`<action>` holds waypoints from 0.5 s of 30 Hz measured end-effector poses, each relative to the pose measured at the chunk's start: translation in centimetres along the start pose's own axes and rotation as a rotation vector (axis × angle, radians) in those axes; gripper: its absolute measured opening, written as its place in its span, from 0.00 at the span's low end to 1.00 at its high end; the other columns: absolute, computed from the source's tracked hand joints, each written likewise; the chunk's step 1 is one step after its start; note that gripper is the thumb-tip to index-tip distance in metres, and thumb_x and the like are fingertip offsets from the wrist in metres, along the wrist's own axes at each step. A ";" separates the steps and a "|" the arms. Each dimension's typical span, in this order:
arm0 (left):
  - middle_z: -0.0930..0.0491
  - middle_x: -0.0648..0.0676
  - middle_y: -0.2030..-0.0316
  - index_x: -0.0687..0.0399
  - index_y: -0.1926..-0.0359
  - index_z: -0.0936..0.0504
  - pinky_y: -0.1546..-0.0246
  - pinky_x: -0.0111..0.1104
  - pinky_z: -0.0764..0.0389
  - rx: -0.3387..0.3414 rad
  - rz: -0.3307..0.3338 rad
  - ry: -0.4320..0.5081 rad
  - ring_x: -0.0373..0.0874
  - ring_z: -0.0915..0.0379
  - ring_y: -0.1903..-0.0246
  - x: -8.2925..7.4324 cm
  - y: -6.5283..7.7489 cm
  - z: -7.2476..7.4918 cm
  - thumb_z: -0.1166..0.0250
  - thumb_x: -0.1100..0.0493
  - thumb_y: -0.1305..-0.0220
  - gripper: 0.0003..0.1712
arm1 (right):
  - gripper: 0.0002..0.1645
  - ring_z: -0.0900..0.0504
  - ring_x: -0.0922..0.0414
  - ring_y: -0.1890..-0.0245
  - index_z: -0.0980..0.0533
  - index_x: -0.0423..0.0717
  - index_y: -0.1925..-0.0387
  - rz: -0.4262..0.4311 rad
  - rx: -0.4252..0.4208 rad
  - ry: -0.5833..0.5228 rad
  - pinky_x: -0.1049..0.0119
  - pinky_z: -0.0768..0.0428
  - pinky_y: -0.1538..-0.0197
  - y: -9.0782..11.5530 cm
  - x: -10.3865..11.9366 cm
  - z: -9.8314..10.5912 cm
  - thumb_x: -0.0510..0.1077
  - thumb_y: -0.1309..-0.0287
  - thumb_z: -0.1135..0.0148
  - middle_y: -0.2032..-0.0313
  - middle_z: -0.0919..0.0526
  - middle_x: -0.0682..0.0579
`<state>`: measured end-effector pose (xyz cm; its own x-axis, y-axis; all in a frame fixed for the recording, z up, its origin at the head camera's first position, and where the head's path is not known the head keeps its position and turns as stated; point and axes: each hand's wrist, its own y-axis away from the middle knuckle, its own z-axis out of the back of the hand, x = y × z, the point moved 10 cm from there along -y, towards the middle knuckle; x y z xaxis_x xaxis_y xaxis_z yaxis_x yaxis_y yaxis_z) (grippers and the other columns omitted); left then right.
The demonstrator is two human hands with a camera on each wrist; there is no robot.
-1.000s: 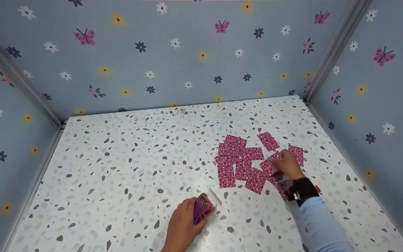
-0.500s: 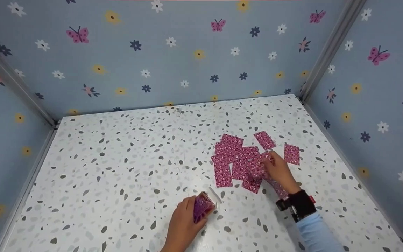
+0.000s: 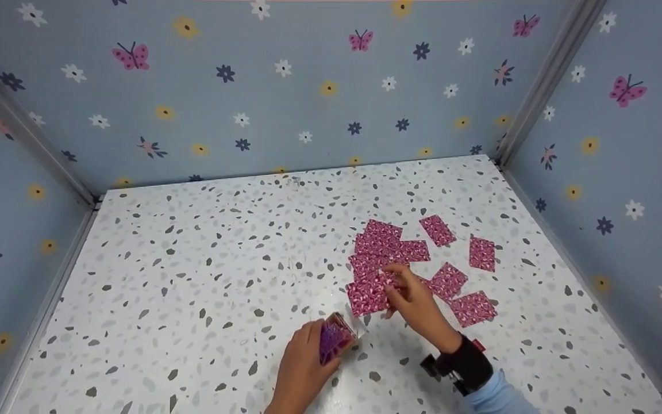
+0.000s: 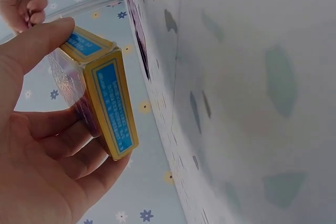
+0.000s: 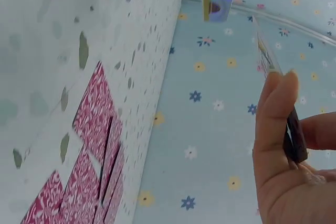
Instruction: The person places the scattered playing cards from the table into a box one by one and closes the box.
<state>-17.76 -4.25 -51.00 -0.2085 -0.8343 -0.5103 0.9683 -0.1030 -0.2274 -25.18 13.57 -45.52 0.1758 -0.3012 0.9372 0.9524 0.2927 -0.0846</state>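
My left hand [image 3: 302, 362] grips a small card box [image 3: 338, 339] near the table's front. In the left wrist view the card box [image 4: 113, 103] has yellow edges and blue printed panels, with my thumb on one end and fingers beneath. An open flap shows at its far end in the head view. Just right of it, my right hand [image 3: 420, 307] pinches a pink patterned playing card [image 3: 365, 294] between thumb and fingers, above the table. In the right wrist view the held card [image 5: 296, 135] is nearly edge-on, so whether several are stacked cannot be told.
Pink patterned cards [image 3: 378, 238] overlap face down beyond my right hand. Loose ones lie at the right: a far card [image 3: 437, 230], a rightmost card [image 3: 482, 253] and a near card [image 3: 473, 309]. Flowered panels [image 3: 308, 86] wall the speckled white table [image 3: 204, 276].
My right hand has lifted a card from the right group and carried it left, close to the box. My left hand keeps its grip in about the same place.
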 end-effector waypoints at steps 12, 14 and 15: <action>0.24 0.57 0.52 0.61 0.44 0.29 0.50 0.43 0.22 -0.004 -0.006 -0.010 0.50 0.26 0.54 -0.2 0.0 0.3 0.23 0.49 0.62 0.43 | 0.18 0.23 0.46 0.75 0.30 0.32 0.50 0.171 0.060 -0.008 0.61 0.15 0.72 1.4 4.0 -2.3 0.23 0.44 0.49 0.63 0.25 0.36; 0.24 0.57 0.52 0.60 0.44 0.29 0.51 0.43 0.21 -0.016 -0.009 -0.014 0.50 0.25 0.54 -0.3 0.0 0.4 0.23 0.49 0.63 0.43 | 0.18 0.23 0.46 0.75 0.30 0.31 0.51 0.180 0.055 0.000 0.61 0.15 0.72 1.5 4.0 -2.3 0.23 0.45 0.49 0.62 0.24 0.36; 0.24 0.57 0.52 0.59 0.45 0.29 0.51 0.43 0.21 -0.022 -0.011 -0.018 0.49 0.25 0.54 -0.3 0.0 0.5 0.23 0.49 0.63 0.43 | 0.18 0.23 0.45 0.75 0.30 0.31 0.51 0.185 0.056 0.012 0.62 0.16 0.73 1.5 4.0 -2.3 0.23 0.45 0.49 0.62 0.24 0.36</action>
<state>-17.59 -4.25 -50.45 -0.2162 -0.8431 -0.4923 0.9628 -0.1002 -0.2511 -22.42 10.68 -42.67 0.3495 -0.2480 0.9035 0.8886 0.3936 -0.2356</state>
